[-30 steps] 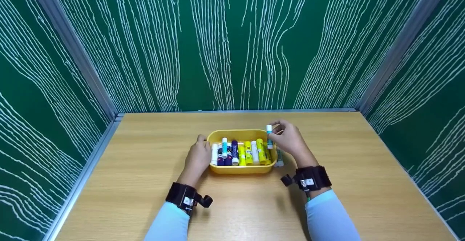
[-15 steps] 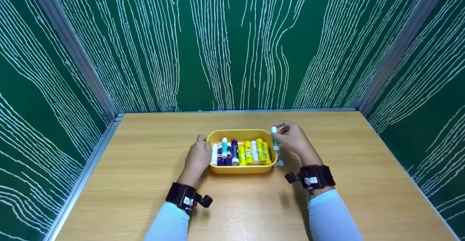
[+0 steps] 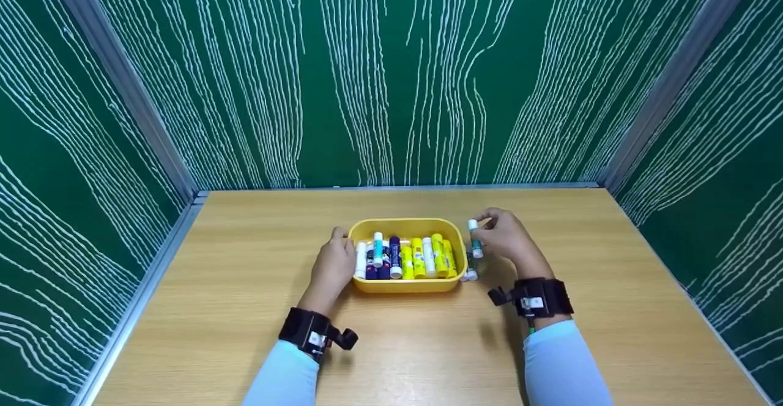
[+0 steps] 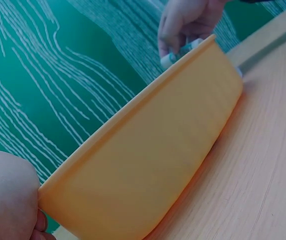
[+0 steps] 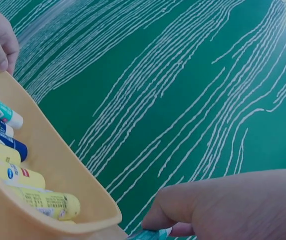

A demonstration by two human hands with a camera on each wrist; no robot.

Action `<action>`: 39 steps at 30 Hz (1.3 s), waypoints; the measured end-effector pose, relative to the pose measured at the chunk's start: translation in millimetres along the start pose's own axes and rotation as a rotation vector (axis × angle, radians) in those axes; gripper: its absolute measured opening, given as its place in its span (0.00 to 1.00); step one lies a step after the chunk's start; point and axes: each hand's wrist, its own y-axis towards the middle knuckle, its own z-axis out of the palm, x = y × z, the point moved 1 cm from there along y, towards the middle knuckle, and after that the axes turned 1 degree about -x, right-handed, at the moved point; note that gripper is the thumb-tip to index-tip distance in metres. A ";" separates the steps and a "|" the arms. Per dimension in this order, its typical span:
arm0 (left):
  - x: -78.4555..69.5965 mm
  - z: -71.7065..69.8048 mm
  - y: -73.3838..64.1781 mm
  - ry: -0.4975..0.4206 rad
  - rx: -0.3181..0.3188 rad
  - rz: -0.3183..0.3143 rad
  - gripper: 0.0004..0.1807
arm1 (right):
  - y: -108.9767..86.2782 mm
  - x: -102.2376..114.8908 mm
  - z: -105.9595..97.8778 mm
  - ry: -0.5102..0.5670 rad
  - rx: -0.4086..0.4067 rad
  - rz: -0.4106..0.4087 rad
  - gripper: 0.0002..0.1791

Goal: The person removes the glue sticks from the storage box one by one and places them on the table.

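A yellow plastic bin stands on the table, holding several glue sticks in yellow, white, dark blue and teal. My left hand grips its left rim; in the left wrist view the thumb lies at the bin's corner. Just off the right end of the bin, my right hand pinches a teal glue stick with a white cap, held nearly upright. Below it, glue sticks lie against the bin's right outer side, partly hidden. The right wrist view shows only a bit of the held stick.
Green panels with white wavy lines enclose the wooden table at the back and both sides. Metal frame strips run along the table's edges. Each wrist wears a black strap with a camera.
My right hand has carried the teal glue stick from over the bin's right rim to the right and lower, outside the bin. The left hand and the bin have stayed put.
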 end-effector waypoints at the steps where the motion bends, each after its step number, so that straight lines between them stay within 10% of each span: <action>1: 0.4 0.1 0.1 0.001 -0.004 0.006 0.20 | 0.4 -1.0 -0.3 -0.005 0.001 0.007 0.24; 19: 2.5 0.6 1.2 -0.009 -0.003 0.015 0.20 | 5.4 -21.5 2.8 -0.119 0.102 0.096 0.22; 39: 2.2 0.1 0.7 0.002 -0.007 0.025 0.21 | 1.3 -30.4 15.1 0.066 0.123 0.183 0.21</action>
